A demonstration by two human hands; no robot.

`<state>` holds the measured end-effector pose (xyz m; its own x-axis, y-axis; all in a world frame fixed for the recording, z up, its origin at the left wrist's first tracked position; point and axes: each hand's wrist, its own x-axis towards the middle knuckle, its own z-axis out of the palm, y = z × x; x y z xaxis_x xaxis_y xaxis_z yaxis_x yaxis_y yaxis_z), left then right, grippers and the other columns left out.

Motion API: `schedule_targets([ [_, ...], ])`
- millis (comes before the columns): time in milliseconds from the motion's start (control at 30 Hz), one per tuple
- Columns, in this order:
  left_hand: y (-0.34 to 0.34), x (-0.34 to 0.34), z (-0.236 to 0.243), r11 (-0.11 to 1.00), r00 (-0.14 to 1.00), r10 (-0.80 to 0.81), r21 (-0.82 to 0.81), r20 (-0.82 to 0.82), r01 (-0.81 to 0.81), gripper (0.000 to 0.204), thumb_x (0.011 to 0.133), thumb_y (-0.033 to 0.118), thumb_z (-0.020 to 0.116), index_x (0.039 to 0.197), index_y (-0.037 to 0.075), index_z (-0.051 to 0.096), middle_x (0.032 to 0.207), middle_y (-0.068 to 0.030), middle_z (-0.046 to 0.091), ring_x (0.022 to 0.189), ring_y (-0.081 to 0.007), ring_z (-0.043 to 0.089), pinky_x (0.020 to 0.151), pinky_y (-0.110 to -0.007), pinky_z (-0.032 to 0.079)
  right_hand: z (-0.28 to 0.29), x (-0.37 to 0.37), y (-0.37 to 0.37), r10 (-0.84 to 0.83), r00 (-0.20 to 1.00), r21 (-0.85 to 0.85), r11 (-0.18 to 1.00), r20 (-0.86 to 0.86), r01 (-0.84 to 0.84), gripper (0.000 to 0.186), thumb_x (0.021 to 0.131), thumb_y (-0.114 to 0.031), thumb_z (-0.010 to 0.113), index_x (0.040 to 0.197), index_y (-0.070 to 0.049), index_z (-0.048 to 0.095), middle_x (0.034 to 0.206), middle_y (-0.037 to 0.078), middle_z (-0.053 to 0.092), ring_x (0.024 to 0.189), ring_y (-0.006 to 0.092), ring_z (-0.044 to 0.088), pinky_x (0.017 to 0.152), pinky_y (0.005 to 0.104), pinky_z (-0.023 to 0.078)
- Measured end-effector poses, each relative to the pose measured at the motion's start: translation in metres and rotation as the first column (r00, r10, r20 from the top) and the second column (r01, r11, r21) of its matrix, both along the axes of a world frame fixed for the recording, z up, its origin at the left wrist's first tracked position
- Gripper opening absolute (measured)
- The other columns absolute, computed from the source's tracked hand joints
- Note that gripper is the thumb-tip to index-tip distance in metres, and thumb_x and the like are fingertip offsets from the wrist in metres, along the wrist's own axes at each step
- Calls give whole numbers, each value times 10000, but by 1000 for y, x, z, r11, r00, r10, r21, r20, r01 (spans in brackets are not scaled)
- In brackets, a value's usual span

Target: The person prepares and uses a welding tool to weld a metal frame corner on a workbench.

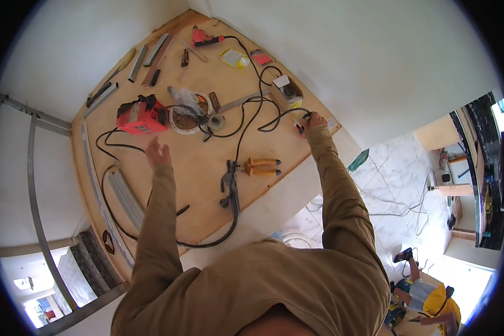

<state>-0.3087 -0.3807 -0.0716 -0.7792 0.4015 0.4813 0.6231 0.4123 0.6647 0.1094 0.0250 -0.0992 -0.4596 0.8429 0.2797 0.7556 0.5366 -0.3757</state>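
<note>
My left hand [159, 152] reaches over the wooden board with its fingers apart and nothing in it. Just beyond it stands a red box-shaped machine [142, 116] with a black strap on top and dark cables. My right hand [317, 121] is closed at the board's right edge, round a small red-and-black thing [300, 129] where a black cable ends. Its exact kind is partly hidden by the fingers. Between my arms lie pliers with orange handles [260, 166] and a black clamp [229, 182] on a thick cable.
On the wooden board [207, 157] lie a white tub [183, 121], an open carton [286, 92], a red power tool [207, 37], a hammer [117, 70] and metal profiles [126, 200]. Cables loop across it. Another person [431, 302] is low at the right on the tiled floor [386, 185].
</note>
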Motion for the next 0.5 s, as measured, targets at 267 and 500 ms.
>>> schedule_targets([
  [267, -44, 248, 3, 966, 774, -259, 157, 577, 206, 217, 897, 133, 613, 1094, 54, 658, 887, -60, 654, 786, -137, 636, 723, -265, 539, 16, 3, 2, 45, 998, -125, 991, 33, -40, 514, 781, -401, 710, 1084, -31, 524, 924, 195, 660, 925, 392, 624, 855, 496, 466],
  [500, 133, 285, 115, 774, 755, -632, 112, 175, 623, 268, 801, 76, 624, 1067, 94, 648, 966, -124, 637, 889, -289, 633, 749, -366, 513, 36, -2, -33, -83, 989, -224, 969, 120, 108, 705, 684, -439, 775, 1241, -61, 565, 1226, 183, 607, 1200, 314, 530, 1061, 458, 354],
])
